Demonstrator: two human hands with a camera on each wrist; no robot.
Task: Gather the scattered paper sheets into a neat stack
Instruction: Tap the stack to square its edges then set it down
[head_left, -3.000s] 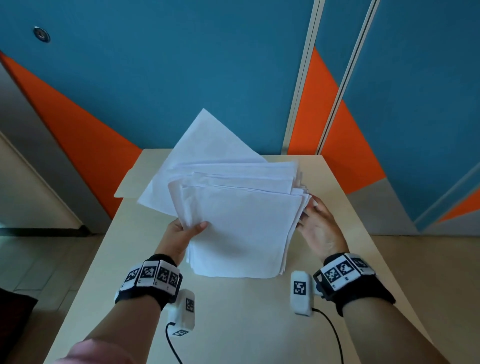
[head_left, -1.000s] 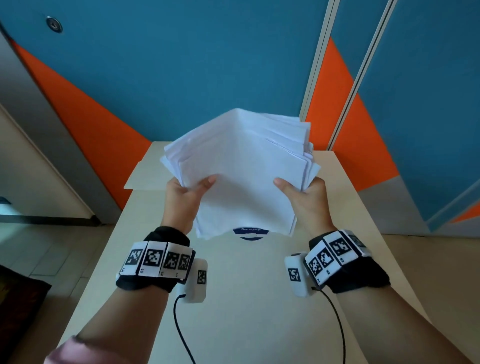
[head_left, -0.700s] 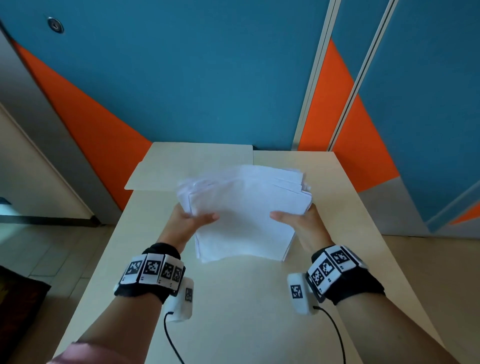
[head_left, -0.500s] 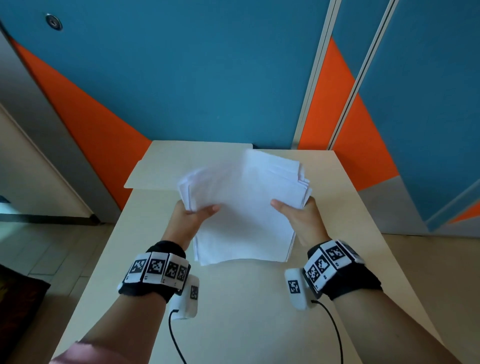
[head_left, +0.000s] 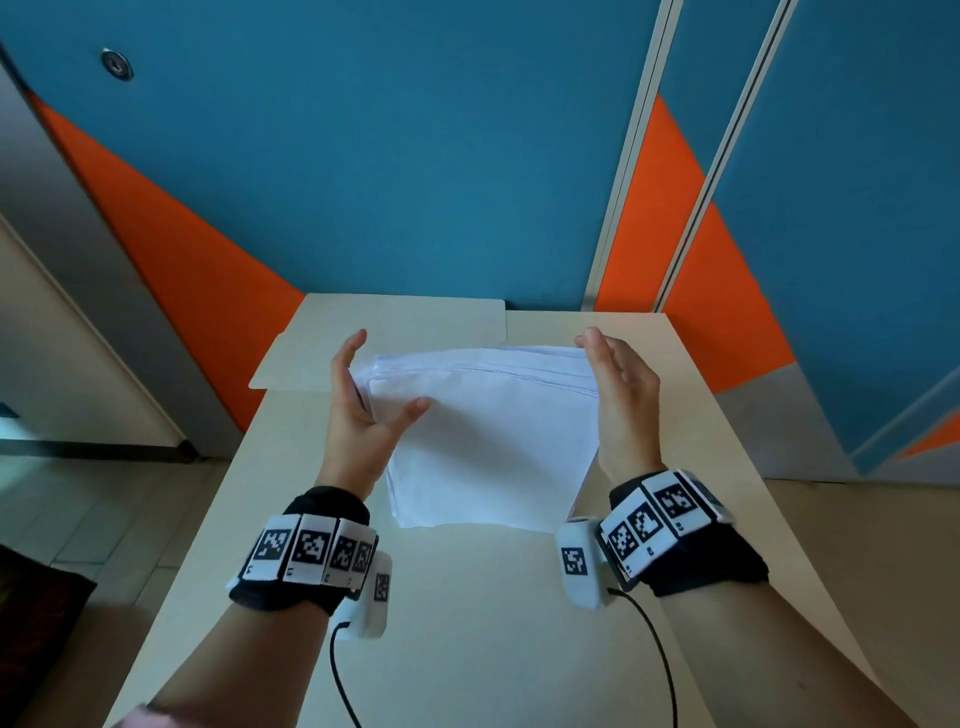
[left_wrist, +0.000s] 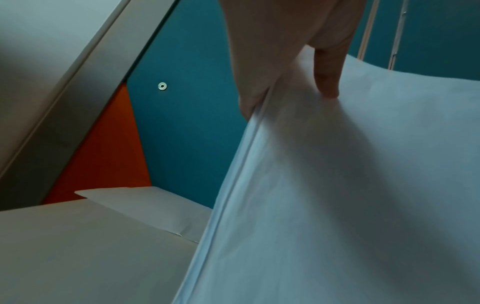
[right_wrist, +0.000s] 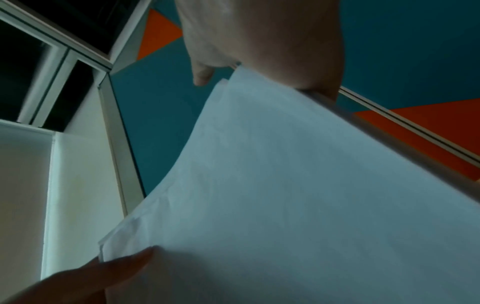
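Stack (head_left: 488, 441): white sheets gathered into one pile, lying on the tabletop (head_left: 467, 623) toward its far edge, midway between the left and right edges; far edges of the sheets fanned slightly, not flush.
Left hand (head_left: 358, 415): flat against the stack's left edge, fingers straight and pointing away, thumb resting on the top sheet; not clenched, nothing gripped. In the left wrist view, fingertips (left_wrist: 327, 82) touching the paper (left_wrist: 350, 185) along that edge.
Right hand (head_left: 623, 395): flat against the stack's right edge, fingers straight and together; released, pressing rather than grasping. In the right wrist view, palm on the sheets' edge (right_wrist: 285, 164).
Wrists: black bands with square markers, white camera units cabled beneath.
Folder (head_left: 384, 338): beige card at the tabletop's far left corner, overhanging the left edge, partly under the stack.
Wall: blue and orange panels behind the far edge.
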